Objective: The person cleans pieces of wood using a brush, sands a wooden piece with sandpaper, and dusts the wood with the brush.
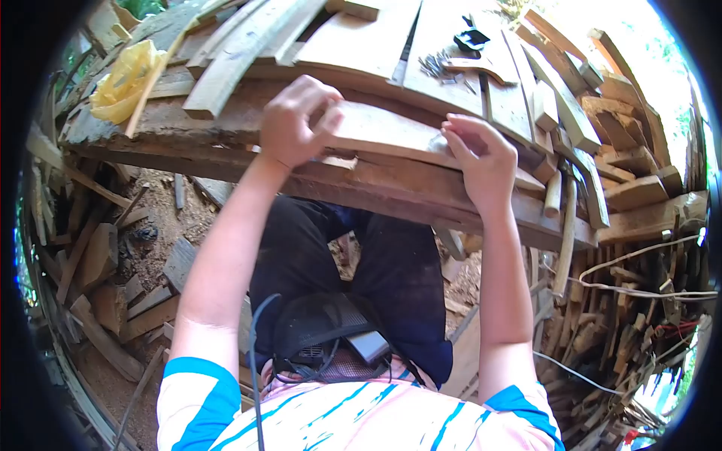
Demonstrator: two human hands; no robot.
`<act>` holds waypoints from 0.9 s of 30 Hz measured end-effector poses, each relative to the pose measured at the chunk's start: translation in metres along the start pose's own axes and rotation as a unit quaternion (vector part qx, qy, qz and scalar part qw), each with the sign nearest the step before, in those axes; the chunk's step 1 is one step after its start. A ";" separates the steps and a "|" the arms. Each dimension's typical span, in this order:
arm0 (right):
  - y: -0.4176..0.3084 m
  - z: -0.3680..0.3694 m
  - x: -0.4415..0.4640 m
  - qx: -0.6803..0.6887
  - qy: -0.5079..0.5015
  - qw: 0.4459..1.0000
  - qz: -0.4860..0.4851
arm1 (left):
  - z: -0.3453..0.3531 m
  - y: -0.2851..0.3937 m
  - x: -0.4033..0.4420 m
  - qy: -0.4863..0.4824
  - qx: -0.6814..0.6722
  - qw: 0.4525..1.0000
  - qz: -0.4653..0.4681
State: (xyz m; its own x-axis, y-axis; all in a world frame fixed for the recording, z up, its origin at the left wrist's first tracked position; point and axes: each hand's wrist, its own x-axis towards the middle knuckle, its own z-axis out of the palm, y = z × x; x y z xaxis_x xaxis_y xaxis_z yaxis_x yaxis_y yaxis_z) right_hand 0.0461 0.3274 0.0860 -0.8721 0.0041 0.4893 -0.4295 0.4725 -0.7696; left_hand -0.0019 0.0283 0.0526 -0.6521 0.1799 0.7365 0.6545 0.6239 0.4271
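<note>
A pale wooden board (391, 134) lies along the near edge of the rough wooden workbench (188, 120). My left hand (295, 124) is over the board's left end, thumb and curled fingers apart, with no object visible between them. Over the board's right part is my right hand (487, 159), its thumb and fingertips drawn together in a pinch. A small whitish blur shows beside those fingertips, too indistinct to name. Farther back lie a pile of nails (434, 65), a small black object (471, 39) and a curved wooden piece (481, 69).
A yellow plastic bag (124, 83) sits at the bench's left. Several planks (241, 60) cover the bench top. A hammer-like tool with a wooden handle (565, 233) hangs over the right edge. Stacked timber (632, 165) stands at right; sawdust and offcuts (150, 301) litter the ground.
</note>
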 end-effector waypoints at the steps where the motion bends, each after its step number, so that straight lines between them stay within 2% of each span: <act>1: 0.002 0.004 -0.001 0.009 0.018 1.000 -0.009 | 0.000 -0.001 0.002 -0.006 0.020 0.998 0.065; 3: 0.000 0.007 -0.004 -0.017 0.036 0.999 -0.005 | -0.002 0.004 -0.001 -0.040 0.044 0.995 0.077; 4: 0.006 0.006 -0.003 -0.041 0.047 0.997 -0.039 | -0.006 0.009 -0.002 -0.067 0.087 0.990 0.084; 6: 0.007 0.007 -0.004 -0.067 0.076 0.992 -0.072 | -0.004 0.003 -0.005 -0.100 0.062 0.991 0.069; 11: -0.001 0.009 -0.008 -0.133 0.114 0.979 -0.100 | -0.001 0.002 -0.007 -0.108 0.058 0.990 0.068; 12: 0.002 0.010 -0.008 -0.169 0.126 0.967 -0.142 | -0.002 0.003 -0.006 -0.106 0.052 0.991 0.063; 15: 0.001 0.011 -0.012 -0.166 0.113 0.973 -0.114 | -0.001 0.003 -0.005 -0.085 0.007 0.995 0.053; 17: 0.002 0.010 -0.011 -0.164 0.112 0.973 -0.117 | -0.003 0.002 -0.005 -0.074 -0.056 0.996 0.005; 18: 0.003 0.010 -0.011 -0.163 0.110 0.973 -0.122 | -0.001 0.003 -0.004 -0.033 -0.078 0.996 0.005; 19: 0.003 0.010 -0.011 -0.162 0.109 0.972 -0.128 | -0.002 0.003 -0.004 -0.032 -0.077 0.997 0.006; 21: 0.002 0.010 -0.010 -0.151 0.105 0.975 -0.125 | -0.002 0.003 -0.003 -0.024 -0.114 0.991 -0.065; 22: 0.002 0.010 -0.009 -0.140 0.100 0.978 -0.120 | 0.000 0.001 0.000 -0.023 -0.114 0.991 -0.063; 24: -0.002 0.008 -0.007 -0.153 0.099 0.975 -0.127 | 0.006 0.000 0.005 -0.023 -0.082 0.986 -0.143; 25: -0.002 0.007 -0.006 -0.166 0.097 0.972 -0.133 | 0.010 0.002 0.007 -0.022 -0.083 0.986 -0.143; 27: 0.000 0.008 -0.006 -0.141 0.091 0.980 -0.105 | 0.021 0.005 0.006 0.035 -0.085 0.968 -0.235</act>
State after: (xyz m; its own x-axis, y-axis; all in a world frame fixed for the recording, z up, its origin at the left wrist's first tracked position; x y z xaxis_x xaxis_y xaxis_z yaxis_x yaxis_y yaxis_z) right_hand 0.0494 0.3204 0.0800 -0.7045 0.0264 0.7092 -0.4906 0.7040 -0.5136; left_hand -0.0105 0.0487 0.0488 -0.8699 -0.1491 0.4702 0.3482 0.4898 0.7993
